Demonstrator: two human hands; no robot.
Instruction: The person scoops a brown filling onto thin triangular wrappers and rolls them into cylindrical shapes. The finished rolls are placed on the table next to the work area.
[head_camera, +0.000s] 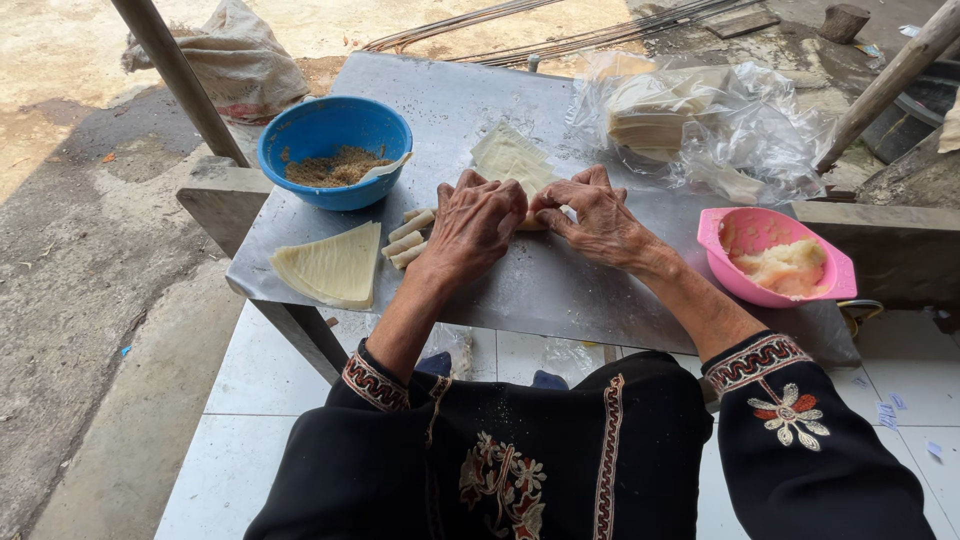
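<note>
Both hands sit at the middle of the metal table (560, 290), curled knuckles-up over a wrapper (512, 160), so the fingers can press and roll it. The left hand (475, 222) and right hand (592, 215) pinch what seems to be a half-formed roll between them, mostly hidden. Finished rolls (408, 238) lie just left of the hands. On the table's left is a blue bowl (335, 125) of brown filling, on its right a pink bowl (775, 255), both within reach.

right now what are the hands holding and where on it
Both hands, left and right, pinch a pale wrapper at its near edge, fingertips curled over it on the table. The pinched part is hidden.
</note>
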